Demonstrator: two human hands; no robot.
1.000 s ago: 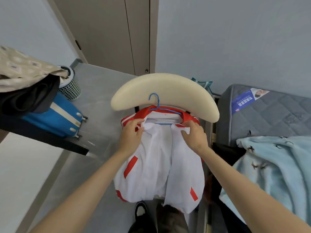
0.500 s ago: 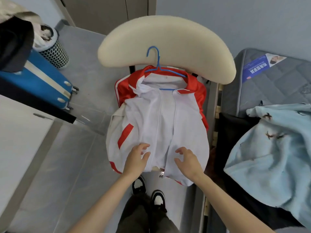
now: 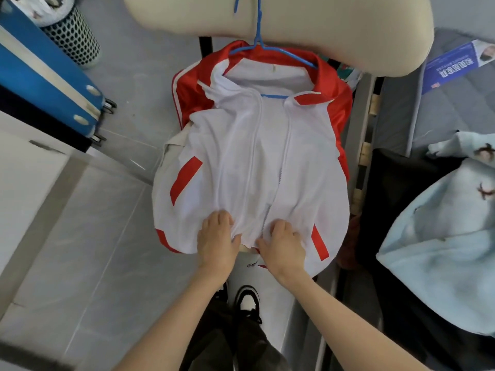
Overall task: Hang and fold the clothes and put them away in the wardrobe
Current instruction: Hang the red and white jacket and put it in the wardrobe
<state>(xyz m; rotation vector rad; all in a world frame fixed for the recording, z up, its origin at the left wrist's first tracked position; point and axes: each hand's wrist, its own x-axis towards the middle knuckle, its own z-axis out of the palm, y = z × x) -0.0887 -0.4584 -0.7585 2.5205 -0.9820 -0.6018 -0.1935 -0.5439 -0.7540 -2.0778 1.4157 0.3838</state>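
Reads white over the jacket (image 3: 241,162) front, red on collar and shoulders, with red slanted bars at 9 and 4 o'clock. Blue on the hanger (image 3: 258,28) at 12, against a cream cushion (image 3: 334,28). Blue with a pale stripe on the suitcase (image 3: 45,76) at 10; black-holed white mesh on the bin (image 3: 72,36). Grey on the floor tiles (image 3: 93,250); pale blue with small dark bird shapes on the blanket (image 3: 442,236) at 3.

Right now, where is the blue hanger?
Head view, top centre: the blue hanger sits in the collar of the red-and-white jacket, its hook against the cream cushion above.
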